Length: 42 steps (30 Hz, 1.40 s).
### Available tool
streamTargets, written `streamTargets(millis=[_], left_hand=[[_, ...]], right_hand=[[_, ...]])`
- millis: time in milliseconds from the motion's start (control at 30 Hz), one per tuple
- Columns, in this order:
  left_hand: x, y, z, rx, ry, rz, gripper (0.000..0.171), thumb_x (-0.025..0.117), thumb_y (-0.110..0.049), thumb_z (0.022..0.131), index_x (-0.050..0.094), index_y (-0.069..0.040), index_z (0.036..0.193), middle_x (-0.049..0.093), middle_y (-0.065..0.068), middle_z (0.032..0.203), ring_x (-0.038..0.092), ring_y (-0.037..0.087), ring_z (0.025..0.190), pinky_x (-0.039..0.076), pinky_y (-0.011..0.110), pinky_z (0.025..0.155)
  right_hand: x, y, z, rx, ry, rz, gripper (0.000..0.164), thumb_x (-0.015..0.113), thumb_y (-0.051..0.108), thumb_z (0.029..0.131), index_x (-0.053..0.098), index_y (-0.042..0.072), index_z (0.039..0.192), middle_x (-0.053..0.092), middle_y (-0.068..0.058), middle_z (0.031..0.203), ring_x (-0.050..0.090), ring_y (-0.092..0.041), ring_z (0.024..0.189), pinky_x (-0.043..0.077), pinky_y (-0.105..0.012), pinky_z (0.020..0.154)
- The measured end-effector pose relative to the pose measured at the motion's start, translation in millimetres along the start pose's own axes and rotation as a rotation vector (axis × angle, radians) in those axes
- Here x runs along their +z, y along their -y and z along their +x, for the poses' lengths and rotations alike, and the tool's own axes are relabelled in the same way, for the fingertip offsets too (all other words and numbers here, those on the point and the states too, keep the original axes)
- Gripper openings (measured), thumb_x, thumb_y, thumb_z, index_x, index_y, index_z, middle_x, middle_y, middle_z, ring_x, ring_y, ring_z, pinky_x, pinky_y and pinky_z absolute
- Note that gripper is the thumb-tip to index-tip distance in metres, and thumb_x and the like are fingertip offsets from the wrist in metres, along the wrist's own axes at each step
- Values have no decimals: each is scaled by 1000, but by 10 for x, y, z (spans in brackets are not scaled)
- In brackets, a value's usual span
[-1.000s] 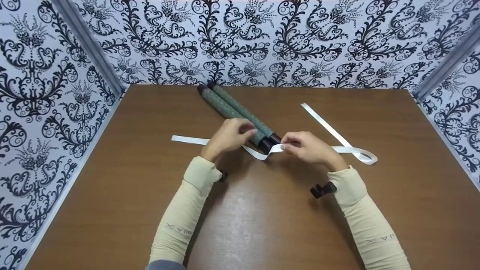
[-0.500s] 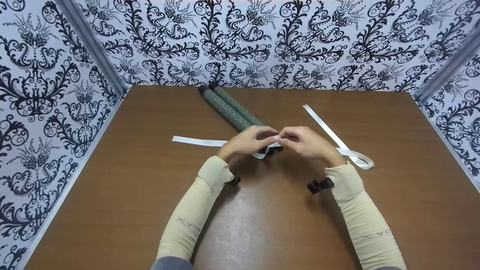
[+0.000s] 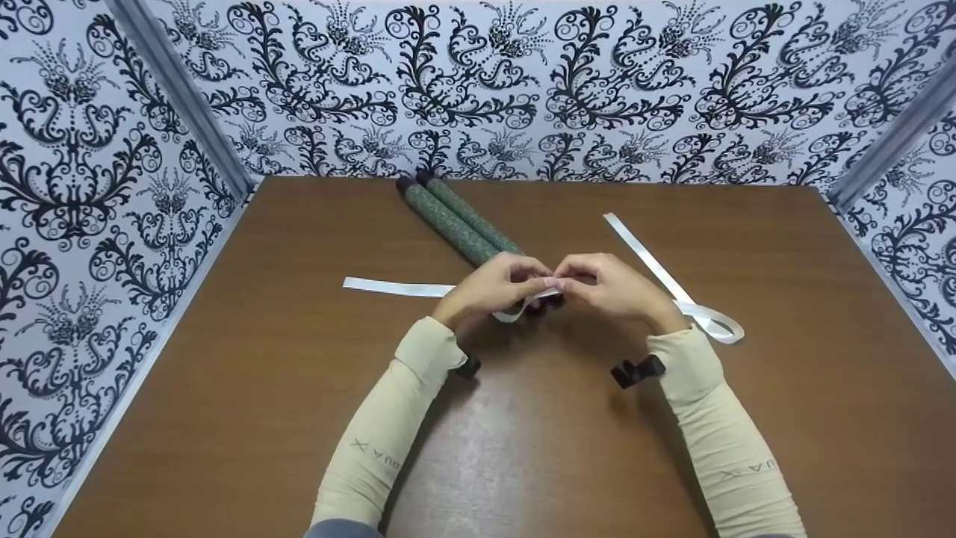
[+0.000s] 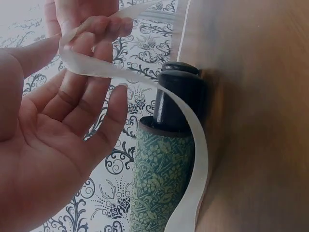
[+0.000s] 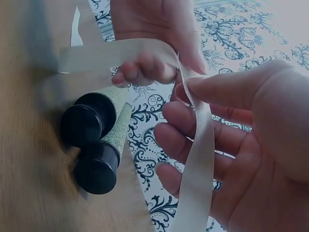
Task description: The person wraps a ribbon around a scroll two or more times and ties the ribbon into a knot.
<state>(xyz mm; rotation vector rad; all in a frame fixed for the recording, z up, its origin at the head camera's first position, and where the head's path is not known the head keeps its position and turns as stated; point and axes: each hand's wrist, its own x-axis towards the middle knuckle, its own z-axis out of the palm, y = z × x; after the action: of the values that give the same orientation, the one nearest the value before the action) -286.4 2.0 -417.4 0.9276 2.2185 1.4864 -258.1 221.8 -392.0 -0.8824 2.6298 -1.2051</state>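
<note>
Two hands' fingers (image 5: 217, 89) clamped on white ribbon (image 5: 198, 169), broad tabletop (image 3: 224, 418) out to both side edges (image 3: 164, 357).

I count two hands, the left hand (image 3: 497, 285) and the right hand (image 3: 609, 286), over one table (image 3: 478, 448). What I take as one white ribbon (image 3: 399, 288), partly hidden by those hands, shows me two free ends: one towards the table's left edge, one towards its back right corner. I see one open loop (image 3: 736, 331) in it, on the right-edge side. Two green rolls (image 3: 452, 226) reach the back edge, with four dark end caps (image 5: 98, 169), two at each end. I also count two cream sleeves (image 3: 373, 426), two black wrist mounts (image 3: 637, 372), three patterned walls (image 3: 478, 90) and two grey corner posts (image 3: 179, 97).
</note>
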Motion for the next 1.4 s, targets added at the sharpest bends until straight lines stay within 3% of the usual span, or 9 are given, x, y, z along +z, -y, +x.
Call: streamTargets(millis=[100,300,433,667,733,800,1100,1400], left_hand=[[-19,-14,-25,-13,-5,9,21,65,-26,97,74,-9,104,70,19,84,66,35,77,45,23,56],[-69,-45,-65,-38,6,21,19,65,-24,97,74,-8,95,69,16,83,65,34,75,43,22,53],[-78,-50,-78,-45,29,9,25,65,-24,97,72,-1,95,65,17,76,57,24,57,38,22,47],[-105,-57,-78,-2,36,61,27,64,-24,98,72,2,95,65,21,76,54,23,54,37,23,47],[-111,-59,-81,2,38,69,25,64,-22,98,72,1,95,65,22,77,48,12,50,36,23,46],[-114,-63,-83,2,36,71,23,64,-21,98,72,1,93,64,20,75,45,8,49,35,23,45],[-124,-60,-104,-21,45,38,22,63,-19,98,70,2,93,57,5,63,46,9,50,35,22,46],[-187,-70,-146,-36,35,18,26,64,-22,98,69,3,94,59,15,67,49,14,50,38,23,46]], right_hand=[[-5,0,7,-11,10,14,12,61,13,99,71,5,100,71,-12,94,65,-22,87,51,-34,78],[6,20,23,-26,16,3,13,61,15,99,70,6,100,72,-7,95,66,-21,88,51,-34,79],[17,23,21,-14,15,-1,13,61,14,99,70,5,100,71,-8,94,64,-21,87,51,-35,79],[13,15,12,-14,24,-11,11,61,12,98,70,5,99,70,-16,93,63,-20,84,50,-29,76],[10,17,8,-14,21,-10,11,61,11,98,70,5,98,70,-17,92,63,-20,83,50,-29,75],[6,18,3,-15,18,-9,10,62,11,98,70,4,98,70,-17,92,62,-20,82,50,-30,74],[7,-2,-5,4,18,-18,11,62,11,97,71,5,97,70,-11,90,61,-19,82,49,-28,74],[-28,-26,-20,35,9,-25,9,63,12,97,71,7,96,69,-12,89,59,-22,80,46,-33,74]])
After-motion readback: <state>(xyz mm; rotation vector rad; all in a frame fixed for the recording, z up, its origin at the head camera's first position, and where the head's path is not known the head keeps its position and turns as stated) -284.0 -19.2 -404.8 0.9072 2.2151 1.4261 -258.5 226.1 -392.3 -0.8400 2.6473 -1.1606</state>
